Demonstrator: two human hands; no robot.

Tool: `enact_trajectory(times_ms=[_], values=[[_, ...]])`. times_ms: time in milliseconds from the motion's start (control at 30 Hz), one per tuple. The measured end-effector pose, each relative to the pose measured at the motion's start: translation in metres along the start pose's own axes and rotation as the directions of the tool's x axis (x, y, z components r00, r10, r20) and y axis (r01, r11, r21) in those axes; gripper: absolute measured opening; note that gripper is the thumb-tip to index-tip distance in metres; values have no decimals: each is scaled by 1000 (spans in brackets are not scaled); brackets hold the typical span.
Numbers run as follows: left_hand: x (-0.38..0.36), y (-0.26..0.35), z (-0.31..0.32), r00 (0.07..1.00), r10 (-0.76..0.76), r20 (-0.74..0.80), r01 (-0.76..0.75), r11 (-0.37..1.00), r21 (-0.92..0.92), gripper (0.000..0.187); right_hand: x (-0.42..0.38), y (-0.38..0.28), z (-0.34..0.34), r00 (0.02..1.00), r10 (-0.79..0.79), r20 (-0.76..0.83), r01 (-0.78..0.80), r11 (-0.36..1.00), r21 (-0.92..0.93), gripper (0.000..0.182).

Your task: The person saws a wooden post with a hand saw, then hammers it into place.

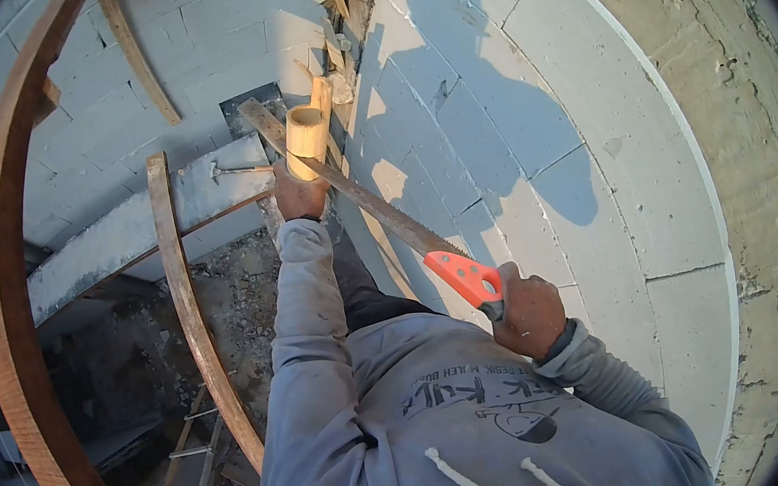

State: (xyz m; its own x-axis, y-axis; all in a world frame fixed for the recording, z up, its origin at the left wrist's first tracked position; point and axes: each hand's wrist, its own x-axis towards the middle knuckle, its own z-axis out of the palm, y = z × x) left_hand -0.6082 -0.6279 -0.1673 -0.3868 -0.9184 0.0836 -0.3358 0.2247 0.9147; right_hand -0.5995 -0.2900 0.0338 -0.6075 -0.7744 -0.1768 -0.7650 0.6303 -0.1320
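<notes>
Beside the block wall (658,181), the left hand (301,195) clasps the bamboo tube (305,137), probably light, stiff and best held low. The right hand (529,311) grips the saw (396,220) by its handle.

Ledge (82,276), long and pale grey, its top scuffed and dark-stained, with a thin brown strip along the lower edge; lying directly on it, one small claw hammer (239,169), metal head to the left, handle to the right. Ground (238,281) beneath, grey-brown and rough, strewn with pale rubble (252,250) in small broken pieces.
</notes>
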Motion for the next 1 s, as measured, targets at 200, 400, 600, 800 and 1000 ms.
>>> enact_trajectory(times_ms=[200, 400, 600, 800, 1000], values=[[-24, 12, -3, 997, 11, -79, -14, 1000, -28, 54, 101, -41, 24, 994, -110, 14, 110, 994, -15, 40], [-41, 21, -18, 999, 42, -2, -42, 992, -120, 52, 91, -47, 21, 991, -129, 23, 128, 991, 29, 43], [-51, 7, 1, 974, 77, -212, -77, 997, 5, 56, 84, -56, 17, 985, -172, -3, 172, 985, -7, 42], [-35, 9, 13, 961, 134, -242, -138, 990, -2, 54, 106, -60, 12, 991, -128, -44, 129, 992, 10, 36], [-20, 12, 1, 989, 3, -145, -3, 1000, -1, 63, 12, -24, 2, 999, -29, -40, 29, 1000, 1, 37]])
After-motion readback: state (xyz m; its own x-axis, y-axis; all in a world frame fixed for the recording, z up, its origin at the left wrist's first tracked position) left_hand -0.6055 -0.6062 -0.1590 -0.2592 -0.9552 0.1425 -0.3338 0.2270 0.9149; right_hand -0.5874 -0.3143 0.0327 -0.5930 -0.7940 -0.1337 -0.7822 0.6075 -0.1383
